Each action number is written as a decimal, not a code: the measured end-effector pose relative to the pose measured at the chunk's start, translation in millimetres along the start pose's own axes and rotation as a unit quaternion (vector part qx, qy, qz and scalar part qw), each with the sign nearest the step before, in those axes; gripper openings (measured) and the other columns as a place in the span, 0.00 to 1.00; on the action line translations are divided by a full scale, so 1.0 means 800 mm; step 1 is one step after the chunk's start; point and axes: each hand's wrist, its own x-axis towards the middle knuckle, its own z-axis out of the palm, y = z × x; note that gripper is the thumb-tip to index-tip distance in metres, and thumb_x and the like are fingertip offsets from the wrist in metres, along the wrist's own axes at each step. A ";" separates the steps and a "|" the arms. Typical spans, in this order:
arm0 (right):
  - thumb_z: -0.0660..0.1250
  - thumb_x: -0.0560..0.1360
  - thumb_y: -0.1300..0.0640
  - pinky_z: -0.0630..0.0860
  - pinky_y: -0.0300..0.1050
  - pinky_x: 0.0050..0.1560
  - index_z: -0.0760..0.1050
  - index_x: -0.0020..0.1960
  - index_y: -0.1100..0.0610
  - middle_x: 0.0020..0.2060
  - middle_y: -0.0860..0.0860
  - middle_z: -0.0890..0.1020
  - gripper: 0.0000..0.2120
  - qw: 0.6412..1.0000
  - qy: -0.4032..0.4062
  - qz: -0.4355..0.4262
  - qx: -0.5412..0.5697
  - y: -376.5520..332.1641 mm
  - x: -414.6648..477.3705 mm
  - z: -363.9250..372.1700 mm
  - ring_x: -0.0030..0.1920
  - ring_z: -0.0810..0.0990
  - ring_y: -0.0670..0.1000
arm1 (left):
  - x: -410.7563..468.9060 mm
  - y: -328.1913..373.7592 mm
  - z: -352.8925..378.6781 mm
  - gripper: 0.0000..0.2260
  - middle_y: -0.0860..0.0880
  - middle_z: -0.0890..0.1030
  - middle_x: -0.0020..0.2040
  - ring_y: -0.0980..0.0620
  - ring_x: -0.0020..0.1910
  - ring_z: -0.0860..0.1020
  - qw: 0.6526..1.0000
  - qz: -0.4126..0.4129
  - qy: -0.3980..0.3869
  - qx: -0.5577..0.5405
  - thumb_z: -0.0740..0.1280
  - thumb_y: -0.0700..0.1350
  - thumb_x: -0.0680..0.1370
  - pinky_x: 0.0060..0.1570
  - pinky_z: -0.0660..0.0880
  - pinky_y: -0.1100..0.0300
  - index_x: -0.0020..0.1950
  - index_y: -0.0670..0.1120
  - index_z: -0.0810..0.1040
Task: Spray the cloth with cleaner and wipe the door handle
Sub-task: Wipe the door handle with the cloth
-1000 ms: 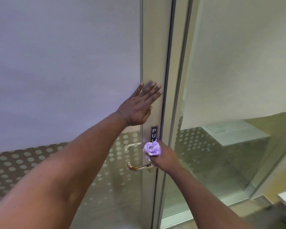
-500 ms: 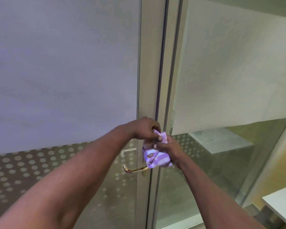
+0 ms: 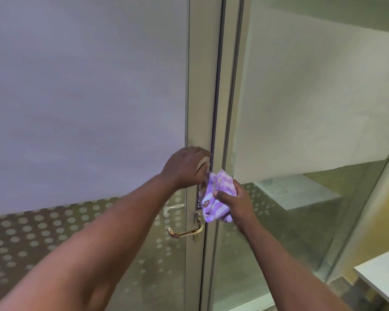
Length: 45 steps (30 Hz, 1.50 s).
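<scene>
A purple and white striped cloth (image 3: 216, 198) is bunched in my right hand (image 3: 236, 203), just above and right of the door handle. The brass lever door handle (image 3: 185, 232) juts left from the pale door frame (image 3: 202, 86), bare and untouched. My left hand (image 3: 186, 168) hovers at the cloth's upper left edge, its fingers curled at the fabric; whether it grips the cloth is unclear. No spray bottle is in view.
A glass door (image 3: 76, 108) with frosted film and a dotted band fills the left. A glass panel (image 3: 301, 108) stands to the right, with a white surface behind it. A white table corner (image 3: 382, 279) sits at the lower right.
My left hand left the door frame and came down to the cloth. My right hand lifted the cloth off the handle and the cloth has spread out from a tight ball.
</scene>
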 end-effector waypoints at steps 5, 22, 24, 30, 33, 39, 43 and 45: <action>0.73 0.67 0.53 0.77 0.42 0.41 0.79 0.49 0.38 0.45 0.47 0.85 0.14 0.972 0.086 -0.069 -0.208 0.016 0.003 0.008 0.43 0.84 0.43 | 0.003 -0.030 0.006 0.30 0.43 0.56 0.84 0.44 0.84 0.53 0.975 0.079 0.019 0.209 0.57 0.52 0.84 0.82 0.49 0.43 0.83 0.42 0.58; 0.75 0.70 0.60 0.78 0.47 0.38 0.77 0.67 0.50 0.62 0.48 0.76 0.26 0.848 0.109 -0.222 -0.468 0.090 0.058 0.041 0.53 0.81 0.55 | 0.027 -0.089 0.056 0.31 0.43 0.47 0.85 0.44 0.84 0.48 0.945 0.090 0.055 0.309 0.49 0.57 0.87 0.82 0.42 0.47 0.84 0.40 0.48; 0.75 0.70 0.61 0.79 0.48 0.37 0.79 0.66 0.51 0.61 0.49 0.78 0.25 0.847 0.097 -0.223 -0.473 0.097 0.065 0.043 0.52 0.82 0.55 | 0.028 -0.092 0.057 0.31 0.42 0.49 0.85 0.45 0.84 0.48 0.945 0.095 0.056 0.307 0.49 0.57 0.87 0.82 0.41 0.47 0.84 0.40 0.48; 0.73 0.69 0.60 0.80 0.50 0.39 0.81 0.64 0.50 0.59 0.50 0.82 0.24 0.858 0.063 -0.200 -0.469 0.137 0.059 0.029 0.51 0.83 0.57 | 0.029 -0.094 0.060 0.30 0.41 0.50 0.85 0.44 0.84 0.49 0.942 0.099 0.063 0.313 0.49 0.56 0.87 0.82 0.41 0.48 0.84 0.40 0.48; 0.73 0.69 0.59 0.79 0.48 0.43 0.81 0.64 0.50 0.60 0.48 0.81 0.23 0.872 0.038 -0.160 -0.461 0.158 0.050 0.023 0.54 0.82 0.57 | 0.029 -0.093 0.060 0.30 0.41 0.51 0.85 0.44 0.84 0.49 0.943 0.100 0.067 0.312 0.49 0.56 0.87 0.82 0.41 0.48 0.84 0.40 0.48; 0.73 0.70 0.57 0.76 0.46 0.46 0.82 0.62 0.52 0.57 0.49 0.82 0.19 0.877 0.012 -0.133 -0.462 0.174 0.039 0.014 0.55 0.81 0.58 | 0.029 -0.089 0.058 0.29 0.41 0.53 0.84 0.43 0.84 0.52 0.940 0.097 0.071 0.319 0.50 0.54 0.88 0.82 0.40 0.48 0.84 0.39 0.50; 0.68 0.71 0.56 0.71 0.40 0.43 0.79 0.58 0.52 0.55 0.47 0.79 0.15 0.886 0.083 -0.208 -0.405 0.142 0.054 0.041 0.52 0.80 0.55 | 0.029 -0.088 0.056 0.29 0.41 0.54 0.84 0.43 0.84 0.52 0.939 0.098 0.072 0.321 0.50 0.54 0.88 0.82 0.40 0.48 0.84 0.39 0.51; 0.71 0.71 0.58 0.70 0.38 0.44 0.79 0.58 0.51 0.57 0.47 0.78 0.16 0.877 0.099 -0.252 -0.397 0.126 0.067 0.058 0.52 0.80 0.53 | 0.029 -0.088 0.056 0.29 0.41 0.54 0.84 0.44 0.84 0.53 0.939 0.098 0.073 0.322 0.49 0.54 0.88 0.82 0.40 0.48 0.84 0.39 0.51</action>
